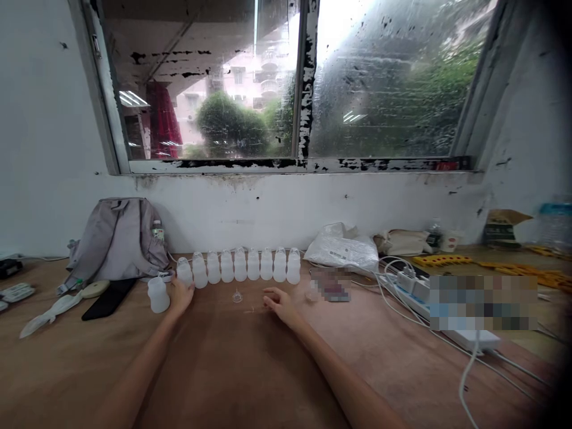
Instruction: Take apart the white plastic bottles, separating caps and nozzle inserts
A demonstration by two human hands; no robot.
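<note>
White baby bottles with clear domed caps point(240, 268) stand upright in a curved row toward the wall. At the row's left end, my left hand point(180, 297) is closed around the lower part of a baby bottle point(183, 271), thumb on its right side. Just left of that hand stands another white bottle point(159, 297), without a clear dome. My right hand point(282, 307) is held low over the table, fingers loosely apart and nothing in them. Between the hands a small clear nipple-shaped piece point(237, 296) sits on the table.
A grey backpack point(118, 238) leans on the wall at left, near a black flat case point(109, 300) and a white plastic wrapper point(51, 316). At right are a white plastic bag point(342, 247), a power strip point(413, 296) with trailing cables, and yellow strips point(442, 260).
</note>
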